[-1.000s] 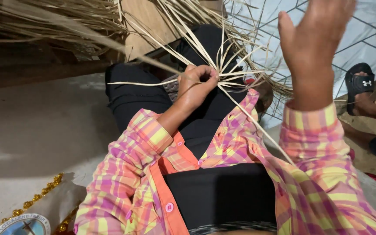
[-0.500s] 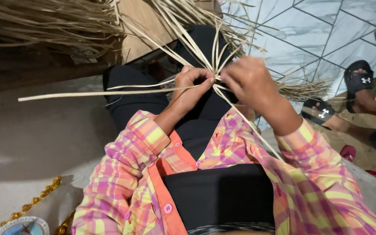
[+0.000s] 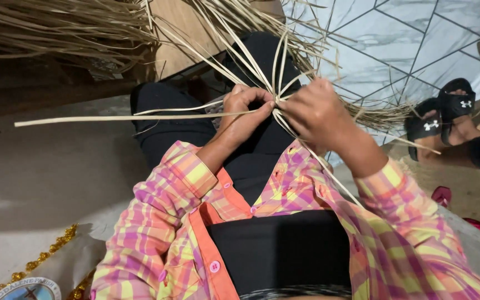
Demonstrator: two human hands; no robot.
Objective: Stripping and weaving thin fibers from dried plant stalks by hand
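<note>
Over my lap, my left hand [image 3: 245, 111] is closed on the crossing point of several pale dried straw strips [image 3: 276, 83]. My right hand [image 3: 315, 111] meets it from the right and pinches the same strips at that crossing. Strips fan upward and out from between my fingers. One long strip [image 3: 112, 118] runs far to the left, and another [image 3: 329, 172] trails down across my plaid sleeve. My legs in black trousers [image 3: 162, 122] lie under the work.
A big heap of loose straw [image 3: 56, 28] spreads along the top. Another person's feet in black sandals [image 3: 445, 114] rest on the pale tiled floor [image 3: 384, 39] at right. A gold bead trim [image 3: 40, 258] lies at lower left.
My right hand came down from high in the air to the strip crossing and now grips it beside my left. The other person's sandalled feet shifted closer together at right.
</note>
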